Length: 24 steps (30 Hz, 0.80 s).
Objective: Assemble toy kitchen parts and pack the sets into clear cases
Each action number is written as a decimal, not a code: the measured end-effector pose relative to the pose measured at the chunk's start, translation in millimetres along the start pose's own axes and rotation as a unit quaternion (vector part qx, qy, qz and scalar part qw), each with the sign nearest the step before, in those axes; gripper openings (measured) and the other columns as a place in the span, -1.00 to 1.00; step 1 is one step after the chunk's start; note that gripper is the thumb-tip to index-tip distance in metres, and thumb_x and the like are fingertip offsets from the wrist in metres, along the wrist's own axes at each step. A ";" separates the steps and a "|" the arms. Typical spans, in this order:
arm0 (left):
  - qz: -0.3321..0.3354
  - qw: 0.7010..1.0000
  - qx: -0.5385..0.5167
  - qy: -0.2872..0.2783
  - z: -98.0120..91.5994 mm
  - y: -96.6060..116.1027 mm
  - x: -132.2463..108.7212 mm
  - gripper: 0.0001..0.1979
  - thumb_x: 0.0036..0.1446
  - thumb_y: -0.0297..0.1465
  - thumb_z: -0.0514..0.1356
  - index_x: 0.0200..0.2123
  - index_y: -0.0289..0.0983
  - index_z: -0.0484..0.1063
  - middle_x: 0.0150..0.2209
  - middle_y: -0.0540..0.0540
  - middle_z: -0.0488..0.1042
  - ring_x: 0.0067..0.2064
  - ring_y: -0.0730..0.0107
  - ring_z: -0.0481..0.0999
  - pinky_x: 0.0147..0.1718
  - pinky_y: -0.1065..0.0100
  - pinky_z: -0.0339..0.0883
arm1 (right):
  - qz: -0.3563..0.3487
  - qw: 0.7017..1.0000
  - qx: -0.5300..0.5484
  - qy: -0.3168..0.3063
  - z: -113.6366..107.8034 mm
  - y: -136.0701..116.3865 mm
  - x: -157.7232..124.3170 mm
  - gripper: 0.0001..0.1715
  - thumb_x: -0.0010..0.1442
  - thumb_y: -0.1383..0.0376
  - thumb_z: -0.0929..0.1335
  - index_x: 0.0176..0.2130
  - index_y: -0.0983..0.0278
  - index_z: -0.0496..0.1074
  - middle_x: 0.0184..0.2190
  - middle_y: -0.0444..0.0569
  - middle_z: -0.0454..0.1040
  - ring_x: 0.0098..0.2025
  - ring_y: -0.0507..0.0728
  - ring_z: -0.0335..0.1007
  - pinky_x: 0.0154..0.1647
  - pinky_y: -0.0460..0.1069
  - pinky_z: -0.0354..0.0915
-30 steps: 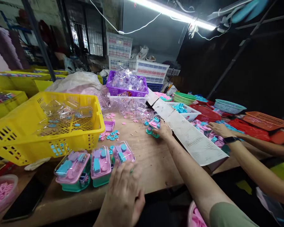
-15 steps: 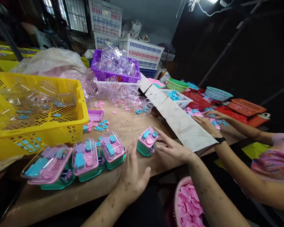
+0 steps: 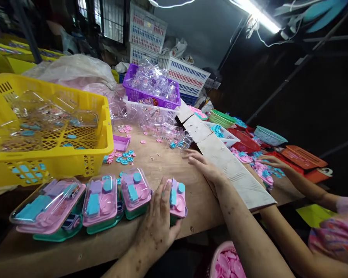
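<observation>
My left hand [image 3: 156, 216] is closed around the left side of a small toy box [image 3: 179, 202], its thumb at the near edge. The box has a pink tray with blue, purple and pink pieces over a green base, and no clear cover shows on it. My right hand [image 3: 204, 168] is open over the table, fingers stretched toward a pile of clear plastic covers [image 3: 165, 125], apart from them. Left of my left hand stand three similar boxes with clear covers: the nearest box [image 3: 135, 193], the middle box [image 3: 101, 202] and the leftmost box [image 3: 49, 206].
A yellow basket [image 3: 111, 133] with clear covers stands at the left. Behind are a purple basket [image 3: 130, 92] of covers and small pink and blue discs [image 3: 124, 156]. A cardboard strip [image 3: 229, 166] divides the table. A co-worker's hand [image 3: 274, 161] touches pink parts at right.
My left hand has moved onto the toy box and grips it. My right hand has left the box and moved up toward the clear covers. The view has shifted slightly.
</observation>
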<state>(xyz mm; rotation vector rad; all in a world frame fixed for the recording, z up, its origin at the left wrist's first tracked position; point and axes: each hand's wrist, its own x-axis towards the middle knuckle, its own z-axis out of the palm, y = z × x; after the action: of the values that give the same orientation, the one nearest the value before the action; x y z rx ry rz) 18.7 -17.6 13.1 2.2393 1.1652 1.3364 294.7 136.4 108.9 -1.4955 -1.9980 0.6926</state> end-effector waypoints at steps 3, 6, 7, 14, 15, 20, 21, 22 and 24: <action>-0.013 0.999 -0.032 -0.022 7.3 -6.2 -0.5 0.38 0.10 -0.42 0.54 0.70 -0.16 -0.35 0.65 -0.46 0.04 0.63 -0.40 0.14 0.51 -0.42 0.27 | 0.074 0.985 -0.096 0.119 7.8 14.4 67.1 -0.13 0.39 -0.09 0.49 0.45 0.31 0.40 0.51 0.36 0.25 0.51 0.48 0.30 0.51 0.36 0.31; -0.026 0.994 -0.089 -0.064 10.4 -15.7 -1.6 0.49 0.02 -0.39 0.60 0.69 -0.10 -0.42 0.67 -0.47 -0.04 0.64 -0.45 0.09 0.49 -0.46 0.29 | 0.124 0.961 -0.167 0.184 20.1 25.4 104.5 -0.12 0.32 0.14 0.55 0.48 0.33 0.35 0.51 0.38 0.22 0.46 0.51 0.34 0.52 0.38 0.27; -0.035 0.991 -0.107 -0.073 11.0 -19.0 -1.7 0.48 0.05 -0.40 0.59 0.68 -0.07 -0.44 0.66 -0.45 -0.03 0.64 -0.42 0.11 0.49 -0.43 0.30 | 0.133 0.953 -0.187 0.197 23.6 27.8 108.8 -0.21 0.35 0.19 0.53 0.45 0.31 0.38 0.50 0.35 0.23 0.41 0.49 0.40 0.50 0.36 0.30; -0.040 0.982 -0.163 -0.084 14.7 -27.4 -2.2 0.33 0.13 -0.37 0.56 0.66 0.02 -0.30 0.62 -0.34 0.15 0.62 -0.32 0.20 0.53 -0.41 0.27 | 0.135 0.926 -0.286 0.204 30.1 32.7 104.4 -0.62 0.49 0.30 0.41 0.24 0.17 0.55 0.30 0.11 0.44 0.20 0.30 0.55 0.32 0.11 0.40; -0.038 0.982 -0.164 -0.086 14.8 -27.2 -2.3 0.33 0.12 -0.34 0.58 0.65 0.02 -0.29 0.61 -0.35 0.15 0.62 -0.32 0.20 0.52 -0.42 0.28 | 0.138 0.923 -0.294 0.205 30.2 33.4 107.0 -0.60 0.51 0.27 0.41 0.27 0.17 0.53 0.28 0.12 0.44 0.19 0.29 0.55 0.31 0.09 0.40; -0.040 0.980 -0.172 -0.093 15.8 -28.7 -3.4 0.30 0.10 -0.18 0.63 0.63 0.01 -0.18 0.59 -0.37 0.17 0.61 -0.35 0.22 0.50 -0.47 0.28 | 0.195 0.897 -0.315 0.241 31.7 38.0 133.5 -0.40 0.56 0.02 0.43 0.38 0.29 0.41 0.34 0.27 0.36 0.17 0.32 0.55 0.28 0.18 0.44; -0.043 0.979 -0.176 -0.097 16.5 -29.5 -3.7 0.30 0.09 -0.16 0.64 0.62 0.00 -0.16 0.59 -0.38 0.17 0.61 -0.36 0.21 0.51 -0.47 0.27 | 0.207 0.891 -0.319 0.248 31.5 38.1 139.2 -0.37 0.55 0.00 0.44 0.37 0.31 0.40 0.35 0.27 0.37 0.18 0.33 0.54 0.28 0.23 0.45; -0.047 0.977 -0.181 -0.101 17.5 -30.1 -4.0 0.30 0.08 -0.16 0.64 0.62 -0.01 -0.15 0.59 -0.39 0.16 0.61 -0.36 0.21 0.51 -0.46 0.27 | 0.214 0.887 -0.324 0.251 30.8 37.8 144.2 -0.38 0.55 0.00 0.44 0.36 0.31 0.40 0.35 0.25 0.39 0.19 0.34 0.53 0.28 0.27 0.46; -0.057 0.973 -0.194 -0.109 19.7 -31.1 -4.3 0.31 0.05 -0.18 0.66 0.62 -0.02 -0.12 0.60 -0.38 0.15 0.61 -0.36 0.20 0.53 -0.45 0.25 | 0.209 0.886 -0.336 0.241 28.2 35.9 151.1 -0.44 0.54 0.05 0.46 0.35 0.27 0.42 0.34 0.18 0.43 0.23 0.34 0.51 0.29 0.33 0.47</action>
<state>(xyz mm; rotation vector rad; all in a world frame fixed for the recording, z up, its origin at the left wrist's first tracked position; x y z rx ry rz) 18.7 1.8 -18.4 1.9481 0.8562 1.1248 264.4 289.0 81.9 -2.2636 -1.5902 -0.2782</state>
